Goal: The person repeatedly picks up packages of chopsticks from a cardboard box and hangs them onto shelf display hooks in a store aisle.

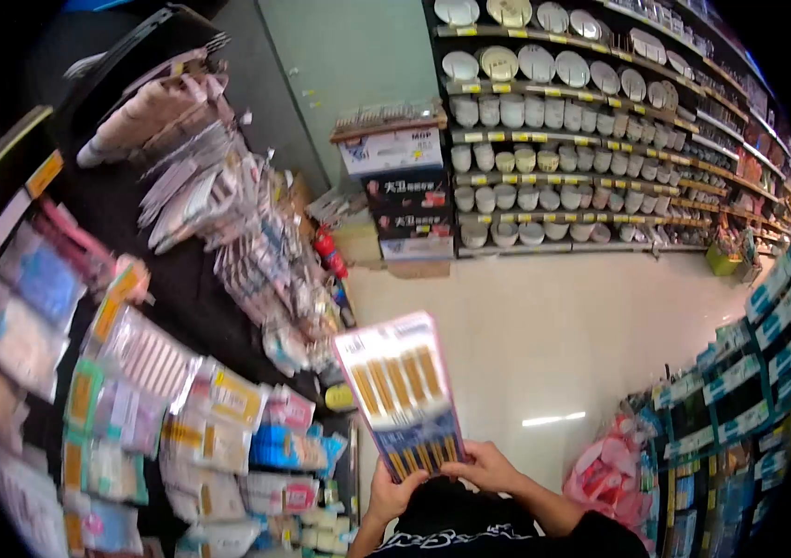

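Upright in front of my body is a pack of chopsticks (400,377), a flat pink-edged package. Several wood-coloured sticks show in its upper part, above a blue printed band and darker stick ends. My left hand (390,491) grips its lower left corner. At the lower right edge my right hand (483,465) is closed on the same pack, thumb across the front. Fingers behind the package are hidden. Hanging packaged goods (214,395) are nearest to the left hand.
Shelves of bowls and plates (553,149) line the far wall. Stacked boxes (406,191) and a red fire extinguisher (330,251) stand near the door (358,65). Pink packages (604,474) hang at the right. Pale floor (525,325) lies between the racks.
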`<state>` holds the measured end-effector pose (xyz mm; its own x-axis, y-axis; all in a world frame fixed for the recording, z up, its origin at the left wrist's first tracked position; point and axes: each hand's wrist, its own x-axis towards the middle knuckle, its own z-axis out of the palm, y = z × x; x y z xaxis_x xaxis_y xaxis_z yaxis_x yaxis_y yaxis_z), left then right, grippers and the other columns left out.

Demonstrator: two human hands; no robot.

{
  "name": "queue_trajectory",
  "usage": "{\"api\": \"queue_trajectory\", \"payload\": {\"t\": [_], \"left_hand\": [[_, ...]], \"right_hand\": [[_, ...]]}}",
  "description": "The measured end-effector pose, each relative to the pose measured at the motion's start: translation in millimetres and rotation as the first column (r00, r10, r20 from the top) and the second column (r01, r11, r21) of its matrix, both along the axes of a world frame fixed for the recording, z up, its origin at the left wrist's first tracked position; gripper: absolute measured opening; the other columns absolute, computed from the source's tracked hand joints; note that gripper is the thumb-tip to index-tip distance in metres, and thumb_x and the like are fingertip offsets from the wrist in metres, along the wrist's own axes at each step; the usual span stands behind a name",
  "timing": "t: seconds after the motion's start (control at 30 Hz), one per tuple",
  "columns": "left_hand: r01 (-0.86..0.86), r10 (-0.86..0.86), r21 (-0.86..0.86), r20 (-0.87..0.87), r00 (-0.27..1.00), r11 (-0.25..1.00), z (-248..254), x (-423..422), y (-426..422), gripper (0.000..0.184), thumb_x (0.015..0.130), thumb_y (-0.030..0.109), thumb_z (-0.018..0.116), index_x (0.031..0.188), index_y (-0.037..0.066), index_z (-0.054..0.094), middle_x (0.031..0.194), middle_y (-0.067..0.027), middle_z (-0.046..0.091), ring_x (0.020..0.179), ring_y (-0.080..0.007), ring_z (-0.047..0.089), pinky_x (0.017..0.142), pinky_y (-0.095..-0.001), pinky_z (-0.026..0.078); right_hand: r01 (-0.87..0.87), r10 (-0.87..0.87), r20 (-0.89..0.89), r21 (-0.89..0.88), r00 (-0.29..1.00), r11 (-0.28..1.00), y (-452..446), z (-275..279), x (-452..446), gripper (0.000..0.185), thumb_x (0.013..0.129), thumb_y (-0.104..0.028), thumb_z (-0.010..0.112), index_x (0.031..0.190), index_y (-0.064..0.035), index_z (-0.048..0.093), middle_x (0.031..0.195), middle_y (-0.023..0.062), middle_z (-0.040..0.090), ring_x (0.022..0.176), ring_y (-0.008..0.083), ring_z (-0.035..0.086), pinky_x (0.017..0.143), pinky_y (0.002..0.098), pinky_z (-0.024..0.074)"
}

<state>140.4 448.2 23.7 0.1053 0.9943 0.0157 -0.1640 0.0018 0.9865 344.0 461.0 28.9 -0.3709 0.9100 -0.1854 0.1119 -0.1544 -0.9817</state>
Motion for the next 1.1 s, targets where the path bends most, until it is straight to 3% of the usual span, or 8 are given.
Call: {"api": "queue_trajectory", "payload": {"t": [0.13,0.27,0.4,0.5,0.63,0.77,1.03,1.1], "left_hand": [[0.26,-0.296,-0.142,-0.517,0.803,0.955,20.6,5.6,152.4,0.049,0.082,0.016,0.074,0.122,0.0,0.049,0.106,-0.0152,0.065,0.101,-0.0191,0.062,0.087,-0.0333,0.048],[0.459,-0.465,-0.087,-0.078,0.882,0.884,28.7,31.5,287.0,0.053,0.081,0.018,0.076,0.122,-0.002,0.05,0.108,-0.0145,0.065,0.101,-0.0172,0.061,0.086,-0.0332,0.048],[0.414,-0.34,0.124,-0.385,0.858,0.902,50.4,52.1,365.3,0.043,0.084,0.014,0.071,0.118,-0.002,0.05,0.102,-0.0171,0.066,0.093,-0.0238,0.065,0.081,-0.0348,0.05],[0.401,-0.167,0.367,-0.528,0.833,0.839,35.8,57.3,424.4,0.042,0.084,0.017,0.071,0.112,-0.003,0.048,0.097,-0.0207,0.065,0.09,-0.032,0.066,0.077,-0.0371,0.05],[0.291,-0.222,0.044,-0.541,0.811,0.956,18.1,67.4,509.3,0.05,0.086,0.033,0.068,0.112,-0.003,0.044,0.098,-0.024,0.065,0.093,-0.038,0.065,0.078,-0.0415,0.05],[0.232,-0.296,-0.183,-0.581,0.759,0.955,12.2,86.4,604.0,0.053,0.088,0.036,0.065,0.114,-0.004,0.045,0.101,-0.0247,0.065,0.096,-0.0396,0.064,0.081,-0.0413,0.05],[0.149,-0.09,0.02,-0.715,0.693,0.989,68.6,97.8,778.8,0.041,0.089,0.023,0.066,0.111,-0.003,0.044,0.101,-0.0225,0.066,0.096,-0.031,0.067,0.08,-0.0377,0.052],[0.086,-0.033,0.077,-0.526,0.85,0.993,56.8,107.3,816.4,0.042,0.088,0.019,0.068,0.113,-0.003,0.041,0.102,-0.0188,0.065,0.096,-0.0249,0.065,0.081,-0.0352,0.052]], "right_hand": [[0.206,-0.198,0.084,-0.104,0.977,0.973,103.5,15.3,13.6,0.029,0.088,-0.022,0.069,0.108,-0.0012,0.064,0.088,0.0044,0.068,0.076,0.0102,0.061,0.067,0.0265,0.0508],[0.381,-0.384,-0.039,-0.065,0.922,0.922,200.3,9.0,25.3,0.027,0.089,-0.019,0.067,0.105,0.0012,0.06,0.08,0.0029,0.063,0.069,0.0088,0.057,0.062,0.0255,0.0485],[0.419,-0.436,0.183,0.121,0.881,0.9,284.5,17.6,47.9,0.028,0.088,-0.016,0.068,0.107,0.0021,0.058,0.076,0.0012,0.061,0.066,0.0101,0.056,0.061,0.0267,0.0479],[0.37,-0.367,-0.108,0.006,0.924,0.929,354.3,3.2,46.7,0.035,0.085,-0.013,0.07,0.114,0.0014,0.056,0.099,0.0099,0.065,0.083,0.0139,0.061,0.069,0.0299,0.0506],[0.48,-0.462,-0.263,0.003,0.847,0.877,444.6,-26.4,44.2,0.028,0.089,-0.019,0.068,0.105,0.0009,0.055,0.082,0.0056,0.06,0.071,0.0136,0.058,0.06,0.0294,0.0477],[0.184,-0.238,-0.139,-0.319,0.961,0.929,556.1,-41.5,79.0,0.032,0.095,-0.033,0.059,0.104,-0.0025,0.056,0.071,0.0017,0.054,0.055,0.0097,0.047,0.049,0.0243,0.0382],[-0.032,0.026,-0.127,-0.048,0.992,0.998,776.8,-5.9,94.7,0.038,0.091,-0.031,0.065,0.113,-0.0023,0.054,0.079,0.0017,0.057,0.068,0.0101,0.054,0.06,0.0258,0.0467],[0.01,-0.008,-0.192,0.013,0.981,1.0,817.1,12.7,102.2,0.038,0.091,-0.028,0.066,0.116,-0.0014,0.055,0.085,0.0022,0.059,0.069,0.0093,0.054,0.061,0.0255,0.0475]]}}
